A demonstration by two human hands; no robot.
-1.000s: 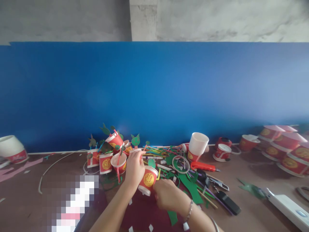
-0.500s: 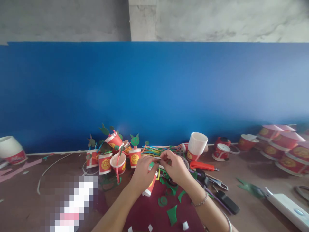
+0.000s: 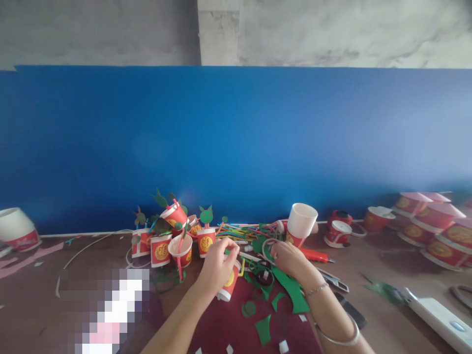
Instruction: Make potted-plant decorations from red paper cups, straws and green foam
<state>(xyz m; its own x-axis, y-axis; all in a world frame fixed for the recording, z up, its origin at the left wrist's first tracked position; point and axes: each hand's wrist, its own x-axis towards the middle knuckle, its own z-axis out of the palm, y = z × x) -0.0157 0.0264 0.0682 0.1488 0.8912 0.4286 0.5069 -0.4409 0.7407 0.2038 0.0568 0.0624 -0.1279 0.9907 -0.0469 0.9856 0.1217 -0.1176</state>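
"Hands?"
"Two. Left hand point(image 3: 221, 265): thumb near curled fingers; right hand point(image 3: 289, 258): curled at one white ring point(image 3: 264, 251). Pinching? I cannot tell."
"Cup point(image 3: 229, 284)?"
"One, tilted, just beside left hand."

We cannot see the upper left of the near red cup point(image 3: 230, 286), as our left hand point(image 3: 217, 265) covers it, and we cannot tell whether its fingertips pinch anything. Our right hand point(image 3: 291, 258) hides part of the white ring point(image 3: 266, 249) and its own fingertips, so what they touch is unclear to us. It also covers the left end of the orange-red tool point(image 3: 319, 255), while our right forearm point(image 3: 334, 314) hides part of the black object point(image 3: 353, 312). Both our forearms run off the near edge. A pixelated patch point(image 3: 118, 305) masks the near left. The left edge cuts the white cup stack point(image 3: 14, 223); the right edge cuts the blurred cup pile point(image 3: 442, 246) and the white device point(image 3: 438, 317). The yellow cup emblems are too small for us to read.
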